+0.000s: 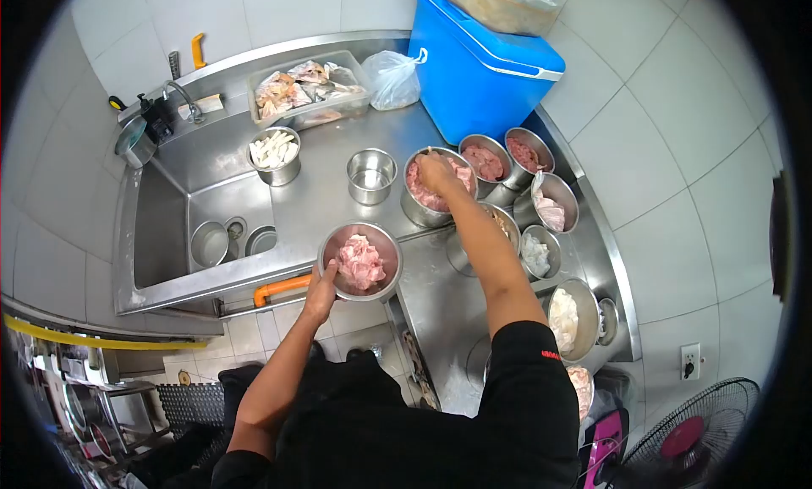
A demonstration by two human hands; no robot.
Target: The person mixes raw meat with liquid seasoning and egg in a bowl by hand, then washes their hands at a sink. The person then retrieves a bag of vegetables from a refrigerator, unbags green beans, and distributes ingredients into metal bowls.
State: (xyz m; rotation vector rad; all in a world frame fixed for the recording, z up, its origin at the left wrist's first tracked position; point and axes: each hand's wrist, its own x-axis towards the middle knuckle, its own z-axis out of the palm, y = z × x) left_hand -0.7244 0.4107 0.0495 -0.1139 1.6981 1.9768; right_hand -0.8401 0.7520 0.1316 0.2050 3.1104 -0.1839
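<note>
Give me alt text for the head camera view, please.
A person's left hand holds a metal bowl of raw pink meat while the right hand reaches into a metal pot of meat on a metal counter. Metal containers of food crowd the right side; a sink is at left, a tray and blue cooler at the back.

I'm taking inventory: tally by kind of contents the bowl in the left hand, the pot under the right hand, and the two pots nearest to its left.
Pink meat: 2 (bowl, pot under right hand)
White pieces: 1 (pot by the sink)
No food visible: 1 (middle pot)
Total: 4
</note>
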